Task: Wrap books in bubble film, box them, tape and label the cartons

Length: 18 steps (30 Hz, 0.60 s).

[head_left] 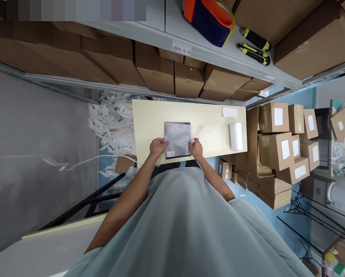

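Observation:
A flat, grey, near-square package (177, 139) with rows of small print and a white barcode at its lower left lies on the pale yellow table (149, 111). It looks like a book or thin box, but its exact kind is unclear. My left hand (158, 146) pinches its left edge, thumb on top. At the opposite edge, my right hand (196, 147) has its fingers closed on the side. Farther right on the table are a white roll (236, 136) and a white paper slip (229, 112).
A shelf with cardboard boxes (190, 79), a tape dispenser (211, 21) and box cutters (255, 48) spans the far side. Labelled cartons (276, 150) are stacked at right. Paper scraps (114, 119) heap left of the table, near a white cable (97, 157).

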Each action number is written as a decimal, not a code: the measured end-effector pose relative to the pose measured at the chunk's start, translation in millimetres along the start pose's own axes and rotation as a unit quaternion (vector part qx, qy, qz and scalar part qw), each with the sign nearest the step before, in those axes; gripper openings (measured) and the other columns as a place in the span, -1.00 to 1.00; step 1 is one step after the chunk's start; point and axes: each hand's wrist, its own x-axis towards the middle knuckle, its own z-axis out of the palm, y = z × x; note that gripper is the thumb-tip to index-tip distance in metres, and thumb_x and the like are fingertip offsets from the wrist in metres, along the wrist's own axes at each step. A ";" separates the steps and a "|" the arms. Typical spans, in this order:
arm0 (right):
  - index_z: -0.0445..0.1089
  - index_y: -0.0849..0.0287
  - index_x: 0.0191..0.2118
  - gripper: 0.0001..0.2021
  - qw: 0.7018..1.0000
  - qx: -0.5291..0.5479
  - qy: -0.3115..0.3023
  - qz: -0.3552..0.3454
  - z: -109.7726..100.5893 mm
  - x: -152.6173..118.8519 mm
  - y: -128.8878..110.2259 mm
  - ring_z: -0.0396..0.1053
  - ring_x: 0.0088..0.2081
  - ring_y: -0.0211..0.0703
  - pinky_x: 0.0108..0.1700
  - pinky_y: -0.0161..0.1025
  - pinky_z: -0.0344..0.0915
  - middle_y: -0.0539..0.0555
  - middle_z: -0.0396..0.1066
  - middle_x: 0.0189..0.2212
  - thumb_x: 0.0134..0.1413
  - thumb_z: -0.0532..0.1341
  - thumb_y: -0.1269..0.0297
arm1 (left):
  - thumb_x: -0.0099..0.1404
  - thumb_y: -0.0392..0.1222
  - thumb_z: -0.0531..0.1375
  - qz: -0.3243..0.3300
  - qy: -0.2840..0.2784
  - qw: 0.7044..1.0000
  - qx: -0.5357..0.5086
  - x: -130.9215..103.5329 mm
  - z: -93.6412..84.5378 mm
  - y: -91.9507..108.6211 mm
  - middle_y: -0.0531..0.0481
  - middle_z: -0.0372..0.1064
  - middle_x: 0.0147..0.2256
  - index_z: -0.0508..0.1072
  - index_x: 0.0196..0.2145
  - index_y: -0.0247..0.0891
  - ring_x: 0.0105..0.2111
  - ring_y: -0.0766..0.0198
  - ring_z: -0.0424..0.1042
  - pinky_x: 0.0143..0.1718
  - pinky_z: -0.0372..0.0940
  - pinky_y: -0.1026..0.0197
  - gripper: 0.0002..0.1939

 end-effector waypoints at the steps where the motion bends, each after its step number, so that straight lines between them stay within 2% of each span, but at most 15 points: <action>1: 0.34 0.19 0.30 -0.64 1.000 -0.005 0.000 0.009 1.8 0.2 -1.8 0.59 -0.01 -0.04 0.04 -0.21 0.46 0.14 0.64 -0.08 0.59 0.17 0.12 | 0.16 -0.06 0.46 0.004 0.001 1.000 0.008 1.2 -3.5 -2.3 -0.15 0.68 -0.16 0.60 -0.19 -0.21 -0.05 -0.02 0.65 0.03 0.48 0.06 -0.70; 4: 0.47 0.14 0.13 -0.76 1.000 -0.021 0.008 0.021 0.9 -0.5 -3.7 0.58 -0.06 -0.08 -0.02 -0.25 0.42 0.12 0.63 -0.08 0.60 0.17 0.14 | 0.19 -0.06 0.47 0.022 0.002 0.999 0.037 0.4 -7.1 -3.8 -0.12 0.67 -0.16 0.58 -0.20 -0.18 -0.03 -0.04 0.65 0.07 0.49 0.03 -0.73; 7: 0.54 0.15 0.05 -0.76 0.999 -0.030 0.030 0.026 -6.8 -2.5 -0.8 0.54 0.02 -0.09 0.00 -0.26 0.39 0.18 0.57 0.08 0.61 0.15 0.17 | 0.25 -0.04 0.45 0.044 0.011 0.996 0.073 -5.6 -3.7 0.8 -0.17 0.64 -0.12 0.55 -0.14 -0.21 0.01 -0.07 0.63 0.14 0.48 -0.02 -0.70; 9: 0.55 0.18 0.05 -0.73 0.998 -0.034 0.045 0.027 -12.8 -2.9 2.3 0.51 0.11 -0.07 0.03 -0.27 0.37 0.23 0.52 0.16 0.62 0.15 0.17 | 0.30 -0.04 0.42 0.059 0.027 0.993 0.098 -11.9 0.2 5.8 -0.28 0.59 -0.01 0.53 -0.02 -0.26 0.09 -0.16 0.58 0.18 0.47 -0.11 -0.63; 12: 0.57 0.24 0.02 -0.74 0.998 -0.039 0.047 0.025 -19.2 -0.5 5.4 0.51 0.07 -0.05 0.03 -0.25 0.37 0.26 0.55 0.10 0.61 0.16 0.23 | 0.40 -0.12 0.33 0.126 0.051 0.981 0.136 -23.6 9.8 16.2 -0.42 0.40 0.21 0.42 0.19 -0.32 0.28 -0.31 0.41 0.26 0.41 -0.25 -0.52; 15: 0.59 0.26 0.00 -0.75 0.998 -0.041 0.040 0.007 -26.0 2.9 5.9 0.53 -0.01 -0.02 0.03 -0.22 0.39 0.25 0.58 0.01 0.60 0.17 0.27 | 0.43 -0.19 0.28 0.240 0.009 0.956 0.169 -35.4 27.6 30.1 -0.31 0.37 0.21 0.44 0.19 -0.23 0.30 -0.24 0.37 0.33 0.38 -0.20 -0.60; 18: 0.58 0.25 0.09 -0.73 0.997 -0.047 0.053 -0.040 -44.9 4.7 13.7 0.49 0.10 0.03 0.17 -0.15 0.37 0.29 0.55 0.08 0.59 0.16 0.27 | 0.35 -0.25 0.33 0.321 -0.065 0.924 0.197 -43.8 52.4 45.0 -0.16 0.43 0.13 0.53 0.08 -0.13 0.22 -0.08 0.43 0.30 0.42 -0.06 -0.66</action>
